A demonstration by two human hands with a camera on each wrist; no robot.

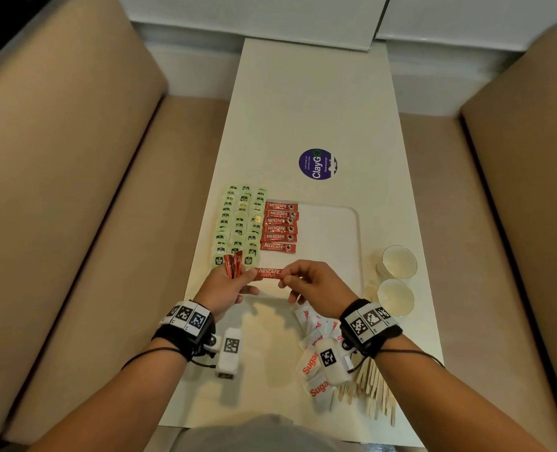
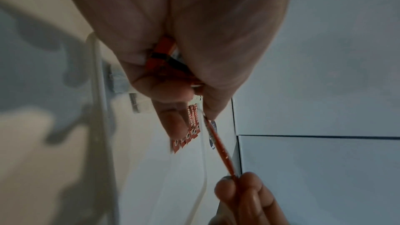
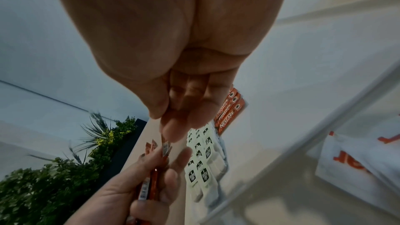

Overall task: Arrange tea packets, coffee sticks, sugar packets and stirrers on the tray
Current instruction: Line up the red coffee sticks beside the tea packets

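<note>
A white tray lies on the table with several green tea packets in columns on its left and a column of several red coffee sticks beside them. My left hand grips a small bundle of coffee sticks over the tray's near left corner. One coffee stick stretches between both hands: my right hand pinches its right end, the left hand's fingers touch its left end. In the left wrist view that coffee stick shows edge-on. Sugar packets and wooden stirrers lie near the table's front right.
Two paper cups stand right of the tray. A round purple sticker sits on the table beyond it. Beige sofa seats flank the narrow table on both sides. A green plant shows off to the left.
</note>
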